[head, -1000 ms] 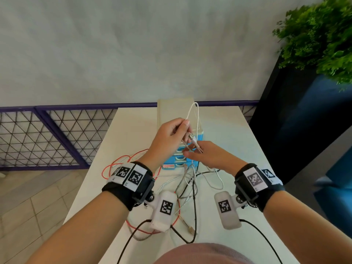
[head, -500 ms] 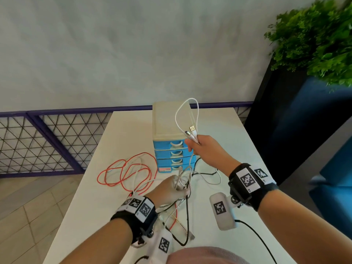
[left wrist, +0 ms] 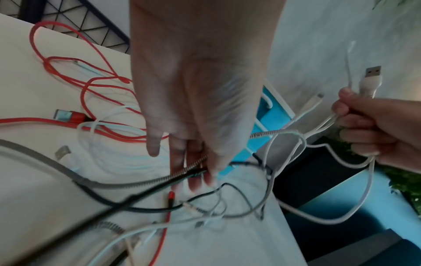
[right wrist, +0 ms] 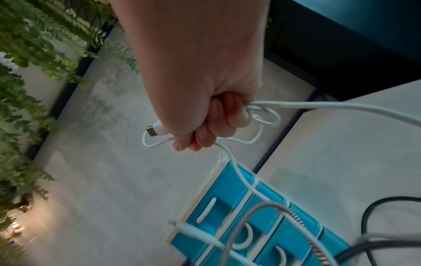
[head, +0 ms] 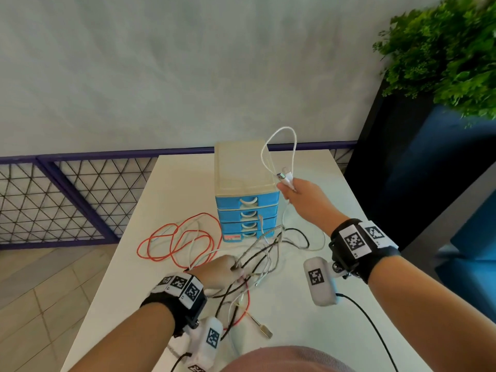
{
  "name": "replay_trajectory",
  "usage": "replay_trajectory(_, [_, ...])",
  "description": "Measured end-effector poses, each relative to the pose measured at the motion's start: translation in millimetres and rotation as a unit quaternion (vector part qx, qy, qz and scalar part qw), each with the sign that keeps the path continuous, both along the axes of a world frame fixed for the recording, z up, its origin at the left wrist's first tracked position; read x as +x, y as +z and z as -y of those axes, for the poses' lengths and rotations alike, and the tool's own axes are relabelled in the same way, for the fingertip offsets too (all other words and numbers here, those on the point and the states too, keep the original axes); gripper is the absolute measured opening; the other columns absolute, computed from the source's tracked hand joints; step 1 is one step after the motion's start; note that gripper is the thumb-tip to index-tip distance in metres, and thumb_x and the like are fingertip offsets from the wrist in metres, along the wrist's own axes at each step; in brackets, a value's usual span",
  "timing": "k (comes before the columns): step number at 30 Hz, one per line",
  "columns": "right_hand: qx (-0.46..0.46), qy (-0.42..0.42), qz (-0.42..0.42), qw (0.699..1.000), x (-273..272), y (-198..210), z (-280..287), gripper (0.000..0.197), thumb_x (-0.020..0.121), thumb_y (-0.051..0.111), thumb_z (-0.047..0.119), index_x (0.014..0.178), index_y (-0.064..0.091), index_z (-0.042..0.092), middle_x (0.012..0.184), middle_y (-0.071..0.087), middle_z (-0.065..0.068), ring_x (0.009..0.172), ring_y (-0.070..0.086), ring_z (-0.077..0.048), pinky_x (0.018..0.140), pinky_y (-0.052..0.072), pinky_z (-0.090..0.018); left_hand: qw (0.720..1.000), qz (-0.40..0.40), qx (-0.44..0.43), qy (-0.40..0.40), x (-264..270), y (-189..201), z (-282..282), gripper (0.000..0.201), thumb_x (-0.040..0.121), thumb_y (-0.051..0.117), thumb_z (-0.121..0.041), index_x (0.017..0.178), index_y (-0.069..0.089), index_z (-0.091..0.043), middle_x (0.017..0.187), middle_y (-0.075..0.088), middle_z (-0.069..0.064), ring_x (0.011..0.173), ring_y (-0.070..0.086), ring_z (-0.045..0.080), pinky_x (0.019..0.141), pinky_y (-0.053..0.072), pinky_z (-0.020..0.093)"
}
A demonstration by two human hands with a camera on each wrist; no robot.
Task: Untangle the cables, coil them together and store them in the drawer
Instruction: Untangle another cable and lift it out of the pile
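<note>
Right hand (head: 300, 196) around white cable (head: 279, 146)

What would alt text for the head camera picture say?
Over a white table, the right hand lifts a looped white cable while the left hand grips the cable tangle. A blue drawer unit stands behind.

One drawer unit (head: 245, 194) at frame centre, with four blue drawers (head: 248, 202). One red cable (head: 174, 240) at its left; one white cable (head: 279, 146) looped above; the tangled cables (head: 265, 253) below cannot be counted. Two hands.
</note>
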State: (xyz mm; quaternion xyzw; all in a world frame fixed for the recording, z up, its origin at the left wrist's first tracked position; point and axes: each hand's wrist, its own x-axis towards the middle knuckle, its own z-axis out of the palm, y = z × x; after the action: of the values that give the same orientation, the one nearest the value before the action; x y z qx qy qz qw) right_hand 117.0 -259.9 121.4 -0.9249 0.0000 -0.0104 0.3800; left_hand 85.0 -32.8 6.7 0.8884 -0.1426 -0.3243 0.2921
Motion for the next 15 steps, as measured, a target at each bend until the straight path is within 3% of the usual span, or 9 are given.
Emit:
replay_trajectory(2, [-0.007, 0.017, -0.015, 1.0, -3.9, -3.8, -8.8, 0.036, 0.099, 0.044, 0.041, 0.069, 0.047, 0.023, 0.067, 0.05, 0.004, 0.056, 0.044, -0.01, 0.053, 0.035, -0.024, 0.998, 0.019, -0.033, 0.042, 7.8, 7.2, 8.5, 0.02, 0.086, 0.056, -0.035, 0.094, 0.056, -0.016, 0.08, 0.055, -0.009, 0.077, 0.053, 0.009, 0.076, 0.042, 0.025])
replay_trajectory(4, [0.013, 0.02, -0.025, 0.999, -5.5, -6.9, -17.7, 0.037, 0.099, 0.044, 0.041, 0.067, 0.048, 0.022, 0.065, 0.05, 0.005, 0.054, 0.044, -0.011, 0.053, 0.034, -0.024, 0.992, -0.002, -0.098, 0.082, 14.2, 12.9, 18.6, 0.039, 0.074, 0.065, -0.049, 0.093, 0.051, -0.019, 0.088, 0.061, -0.009, 0.084, 0.058, 0.007, 0.09, 0.046, 0.029])
replay_trajectory(6, [0.045, 0.011, -0.028, 0.999, -5.7, -7.5, -25.5, 0.038, 0.098, 0.045, 0.042, 0.069, 0.053, 0.019, 0.066, 0.052, 0.002, 0.054, 0.044, -0.014, 0.054, 0.036, -0.026, 0.987, -0.042, -0.129, 0.088, 15.7, 19.5, 27.5, 0.045, 0.077, 0.07, -0.046, 0.101, 0.046, -0.017, 0.096, 0.065, -0.016, 0.097, 0.058, -0.005, 0.095, 0.042, 0.015])
replay_trajectory(7, [0.059, 0.008, -0.027, 0.998, -5.8, -6.5, -28.7, 0.038, 0.098, 0.045, 0.041, 0.07, 0.056, 0.017, 0.066, 0.053, 0.001, 0.055, 0.045, -0.015, 0.054, 0.037, -0.026, 0.987, -0.057, -0.127, 0.082, 14.7, 23.1, 31.4, 0.044, 0.081, 0.07, -0.04, 0.107, 0.045, -0.015, 0.091, 0.061, -0.02, 0.092, 0.054, -0.012, 0.085, 0.038, 0.003])
replay_trajectory(9, [0.084, 0.005, -0.029, 0.996, -4.6, -4.1, -33.2, 0.039, 0.098, 0.046, 0.039, 0.069, 0.058, 0.016, 0.066, 0.054, -0.001, 0.058, 0.047, -0.017, 0.053, 0.038, -0.025, 0.987, -0.056, -0.128, 0.08, 12.6, 24.2, 36.8, 0.041, 0.083, 0.07, -0.031, 0.107, 0.04, -0.016, 0.079, 0.053, -0.017, 0.076, 0.048, -0.009, 0.062, 0.035, -0.004])
replay_trajectory(10, [0.096, 0.004, -0.031, 0.995, -3.7, -3.6, -34.2, 0.039, 0.098, 0.047, 0.038, 0.068, 0.058, 0.015, 0.065, 0.054, -0.001, 0.059, 0.048, -0.017, 0.054, 0.04, -0.025, 0.985, -0.061, -0.135, 0.084, 11.3, 21.5, 37.5, 0.042, 0.083, 0.072, -0.028, 0.106, 0.039, -0.017, 0.078, 0.054, -0.013, 0.074, 0.049, -0.004, 0.059, 0.036, -0.003])
replay_trajectory(11, [0.106, 0.004, -0.033, 0.994, -3.0, -3.4, -34.1, 0.039, 0.097, 0.047, 0.038, 0.067, 0.058, 0.015, 0.064, 0.054, -0.001, 0.059, 0.049, -0.018, 0.055, 0.041, -0.026, 0.983, -0.077, -0.138, 0.091, 10.4, 17.4, 37.7, 0.041, 0.082, 0.072, -0.026, 0.106, 0.04, -0.017, 0.079, 0.059, -0.01, 0.074, 0.054, 0.001, 0.067, 0.041, 0.001])
replay_trajectory(13, [0.101, 0.007, -0.032, 0.994, -2.0, -2.4, -32.0, 0.039, 0.098, 0.046, 0.038, 0.067, 0.056, 0.016, 0.065, 0.054, -0.001, 0.059, 0.049, -0.019, 0.057, 0.042, -0.027, 0.977, -0.108, -0.15, 0.103, 8.2, 13.1, 37.4, 0.035, 0.084, 0.068, -0.018, 0.105, 0.04, -0.013, 0.084, 0.071, 0.002, 0.08, 0.064, 0.014, 0.092, 0.05, 0.025])
replay_trajectory(15, [0.047, 0.025, -0.03, 0.998, -1.8, -3.2, -28.3, 0.038, 0.099, 0.044, 0.039, 0.073, 0.055, 0.013, 0.069, 0.054, -0.002, 0.06, 0.048, -0.017, 0.056, 0.04, -0.027, 0.975, -0.108, -0.167, 0.103, 9.4, 10.6, 35.7, 0.024, 0.087, 0.06, -0.012, 0.104, 0.043, -0.009, 0.086, 0.072, 0.012, 0.084, 0.068, 0.023, 0.093, 0.052, 0.036])
